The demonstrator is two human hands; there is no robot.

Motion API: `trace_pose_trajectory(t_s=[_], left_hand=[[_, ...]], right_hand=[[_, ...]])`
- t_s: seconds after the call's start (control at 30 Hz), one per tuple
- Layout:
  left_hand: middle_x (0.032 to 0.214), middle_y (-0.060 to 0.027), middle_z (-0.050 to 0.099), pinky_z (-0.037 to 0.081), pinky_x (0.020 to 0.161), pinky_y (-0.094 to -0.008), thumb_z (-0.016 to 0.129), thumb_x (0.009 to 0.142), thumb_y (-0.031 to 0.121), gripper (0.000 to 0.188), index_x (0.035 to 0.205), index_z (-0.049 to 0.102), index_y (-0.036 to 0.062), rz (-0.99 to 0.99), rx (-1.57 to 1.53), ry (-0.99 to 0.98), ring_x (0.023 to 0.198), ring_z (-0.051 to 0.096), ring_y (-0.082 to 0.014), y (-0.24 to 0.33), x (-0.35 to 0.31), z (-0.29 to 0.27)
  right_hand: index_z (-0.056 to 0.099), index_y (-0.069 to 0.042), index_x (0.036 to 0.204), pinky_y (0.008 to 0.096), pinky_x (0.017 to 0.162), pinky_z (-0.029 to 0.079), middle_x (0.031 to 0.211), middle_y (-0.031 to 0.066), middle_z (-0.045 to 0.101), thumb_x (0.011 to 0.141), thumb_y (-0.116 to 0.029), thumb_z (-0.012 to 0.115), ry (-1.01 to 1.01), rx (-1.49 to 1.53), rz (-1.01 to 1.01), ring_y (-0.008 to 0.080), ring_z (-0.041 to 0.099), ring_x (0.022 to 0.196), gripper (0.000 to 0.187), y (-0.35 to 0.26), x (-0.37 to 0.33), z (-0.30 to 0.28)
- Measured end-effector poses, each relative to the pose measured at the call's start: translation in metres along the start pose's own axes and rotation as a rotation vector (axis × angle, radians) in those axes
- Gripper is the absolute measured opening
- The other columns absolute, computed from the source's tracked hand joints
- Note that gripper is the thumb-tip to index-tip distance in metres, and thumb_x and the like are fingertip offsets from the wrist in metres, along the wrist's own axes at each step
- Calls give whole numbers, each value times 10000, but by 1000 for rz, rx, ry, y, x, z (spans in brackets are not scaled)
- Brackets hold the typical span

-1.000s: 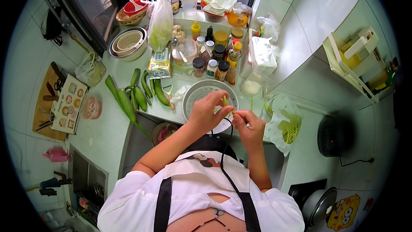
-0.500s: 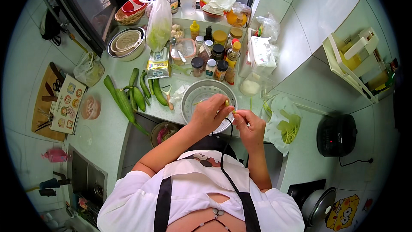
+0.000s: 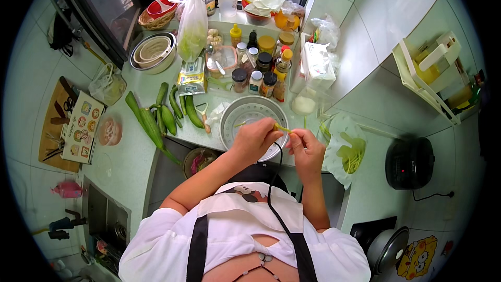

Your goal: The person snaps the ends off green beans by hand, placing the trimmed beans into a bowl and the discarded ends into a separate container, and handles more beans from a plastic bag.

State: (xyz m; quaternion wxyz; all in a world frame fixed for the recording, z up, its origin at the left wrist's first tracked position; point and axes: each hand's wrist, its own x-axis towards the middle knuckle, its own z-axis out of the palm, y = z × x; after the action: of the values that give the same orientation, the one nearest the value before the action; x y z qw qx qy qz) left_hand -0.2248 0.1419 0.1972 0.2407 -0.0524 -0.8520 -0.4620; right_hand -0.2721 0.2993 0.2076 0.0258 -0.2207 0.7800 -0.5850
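The left hand (image 3: pixel 257 138) and right hand (image 3: pixel 307 152) pinch a green bean (image 3: pixel 282 128) between them, near the right rim of the metal bowl (image 3: pixel 251 109), seemingly snapping or stringing it (I cannot tell which). The next move calls for firm fingertips

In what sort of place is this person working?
Most likely a home kitchen: a sink is set into the counter at the left, and green vegetables and a group of jars lie or stand farther along.
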Motion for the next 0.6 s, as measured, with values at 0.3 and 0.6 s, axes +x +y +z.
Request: trace_pose_trajectory(t_s=[0.3, 0.6], left_hand=[[764, -110, 563, 449, 527, -397, 515, 854, 78, 61, 909, 501, 56, 88, 308, -20, 671, 583, -309, -20, -12, 7], [767, -103, 602, 474, 549, -397, 556, 847, 186, 100, 892, 558, 97, -153, 501, -123, 694, 605, -306, -52, -40, -10]], right_hand=[[611, -35, 932, 255, 510, 469, 639, 57, 633, 885, -170, 593, -49, -23, -23, 126, 598, 532, 144, 3, -2, 13], [587, -19, 913, 308, 612, 475, 848, 116, 625, 854, -126, 608, 203, -316, -419, 228, 614, 712, 123, 5, 20, 7]])
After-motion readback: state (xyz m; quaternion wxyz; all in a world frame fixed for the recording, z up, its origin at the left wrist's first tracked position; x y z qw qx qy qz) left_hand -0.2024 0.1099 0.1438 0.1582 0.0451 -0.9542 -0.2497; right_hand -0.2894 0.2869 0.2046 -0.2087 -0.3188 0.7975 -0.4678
